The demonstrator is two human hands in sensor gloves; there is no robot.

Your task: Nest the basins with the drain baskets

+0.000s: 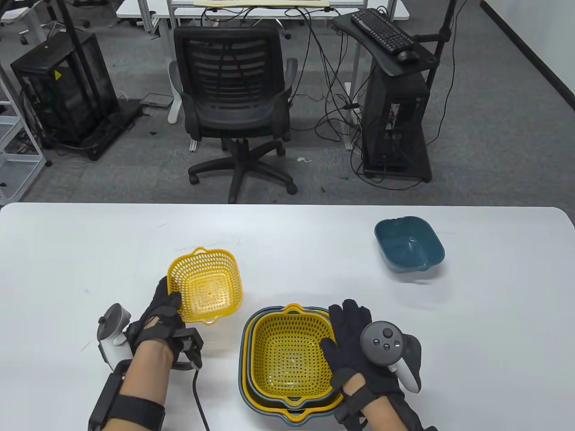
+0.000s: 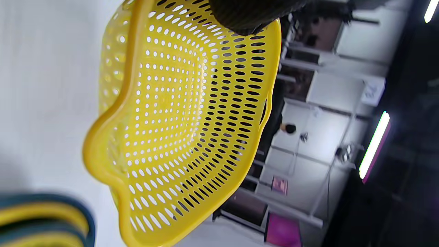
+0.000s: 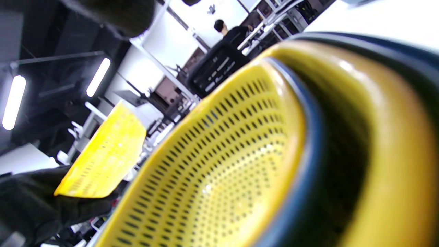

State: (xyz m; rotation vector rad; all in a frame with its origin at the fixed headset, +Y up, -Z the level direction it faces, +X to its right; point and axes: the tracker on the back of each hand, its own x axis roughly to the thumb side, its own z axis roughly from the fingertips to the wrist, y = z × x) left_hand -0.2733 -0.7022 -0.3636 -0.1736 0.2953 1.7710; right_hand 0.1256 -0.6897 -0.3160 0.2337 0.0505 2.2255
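office chair [image 1: 236, 103] behind table [image 1: 287, 251] | keyboard [image 1: 382, 28], mouse [image 1: 408, 55] on stand | black rack [image 1: 65, 90]

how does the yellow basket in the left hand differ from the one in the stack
The held basket is smaller, tilted and gripped at its rim by the left hand; the stacked basket is larger, level and nested in basins beside the right hand. Both are yellow and perforated.

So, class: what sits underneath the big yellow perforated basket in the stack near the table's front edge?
Under the large yellow perforated basket, rims of a dark blue basin and further yellow and blue layers show. Their insides, and the exact count, are covered.
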